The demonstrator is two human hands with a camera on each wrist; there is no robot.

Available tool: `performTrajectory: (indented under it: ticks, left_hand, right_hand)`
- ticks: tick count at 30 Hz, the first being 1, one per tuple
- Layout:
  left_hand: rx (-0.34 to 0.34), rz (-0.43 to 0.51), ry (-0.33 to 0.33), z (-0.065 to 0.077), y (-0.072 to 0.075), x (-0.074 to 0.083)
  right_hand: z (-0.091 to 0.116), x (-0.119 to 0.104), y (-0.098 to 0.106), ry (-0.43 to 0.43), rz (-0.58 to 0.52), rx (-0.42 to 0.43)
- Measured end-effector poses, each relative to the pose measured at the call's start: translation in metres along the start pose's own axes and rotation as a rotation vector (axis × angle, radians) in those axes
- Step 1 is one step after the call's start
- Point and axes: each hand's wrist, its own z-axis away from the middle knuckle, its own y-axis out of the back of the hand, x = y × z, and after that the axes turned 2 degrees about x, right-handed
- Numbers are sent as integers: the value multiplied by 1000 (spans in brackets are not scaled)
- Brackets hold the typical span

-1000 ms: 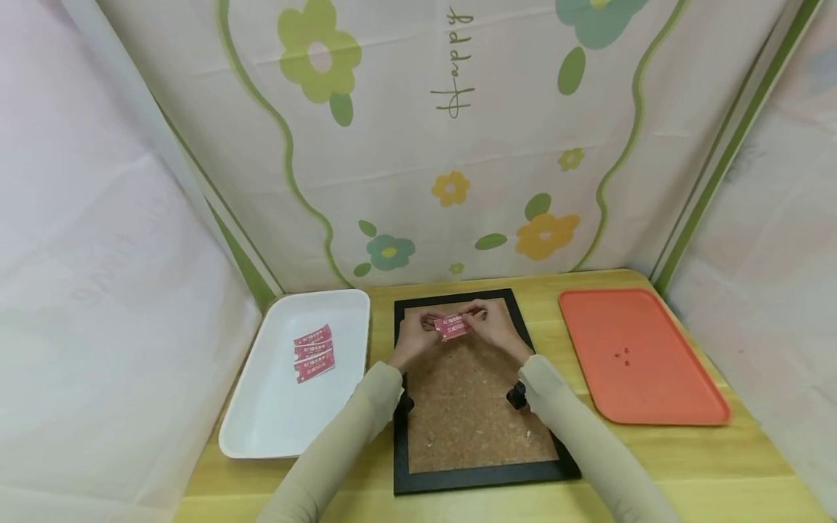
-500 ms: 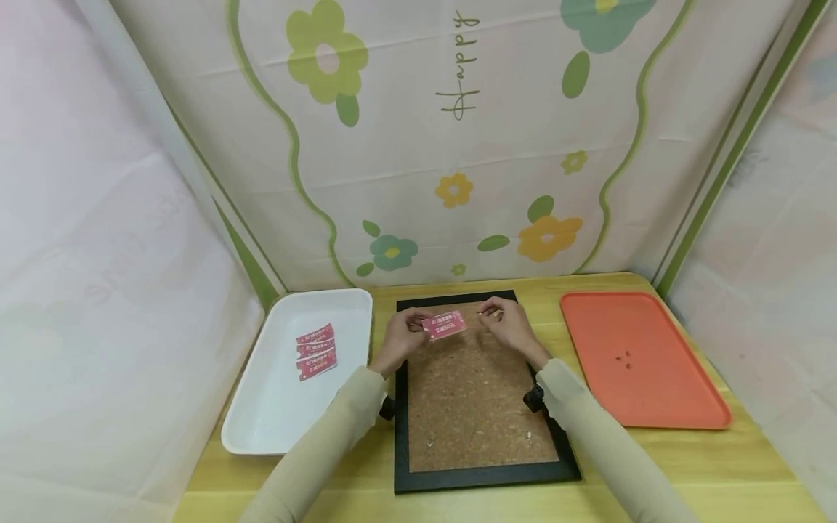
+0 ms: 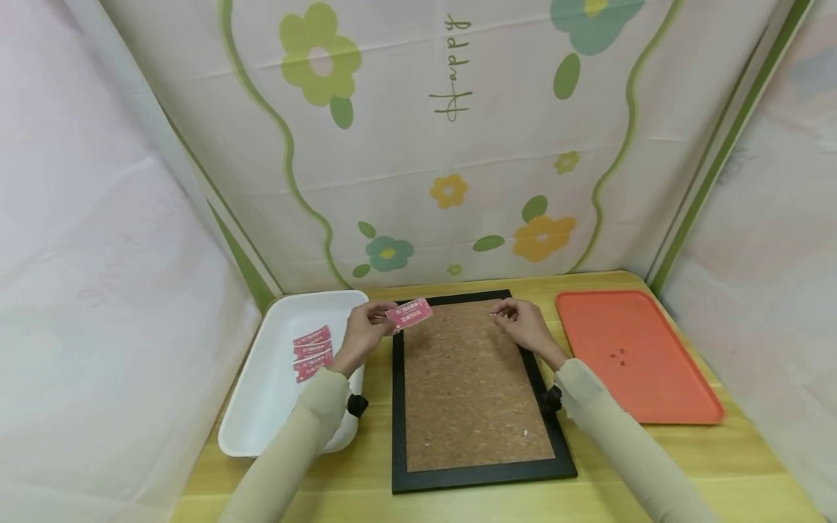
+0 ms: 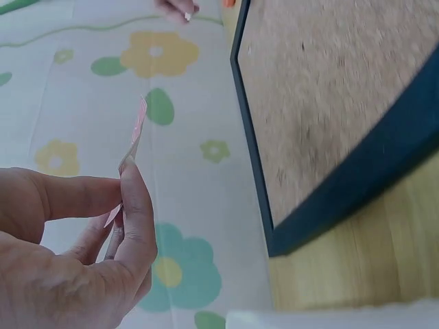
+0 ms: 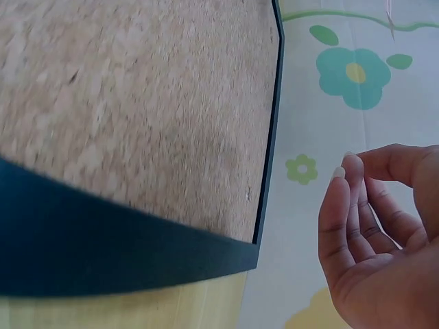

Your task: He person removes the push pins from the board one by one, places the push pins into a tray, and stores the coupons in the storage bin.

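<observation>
My left hand (image 3: 368, 328) pinches a pink ticket (image 3: 409, 314) with white print, above the board's upper left edge. From the left wrist view the ticket (image 4: 138, 129) is nearly edge-on between thumb and fingers of the left hand (image 4: 89, 240). Above the upper right of the cork board (image 3: 477, 392), my right hand (image 3: 526, 325) has thumb and fingertips together. A small pale pin (image 3: 493, 314) seems to show at its fingertips; its exact shape is too small to make out. In the right wrist view the right hand (image 5: 377, 226) hides most of what it pinches.
Several overlapping pink tickets (image 3: 314, 354) lie in the white tray (image 3: 261, 407) at left. An orange-red tray (image 3: 660, 378) at right bears a few tiny dark bits (image 3: 621, 357). Tiny shiny bits (image 3: 525, 434) sit near the board's lower edge. A floral cloth (image 3: 392, 145) stands behind.
Both hands held the ticket over the board's top; the right hand then let go of it. The left hand has moved left with the ticket, the right hand slightly right.
</observation>
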Motion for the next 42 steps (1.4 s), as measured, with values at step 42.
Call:
performTrajectory:
  ticks: [42]
  left_hand:
    - [166,-244,153,14,111,-68]
  right_hand:
    - [48,73,82,-92,104,8]
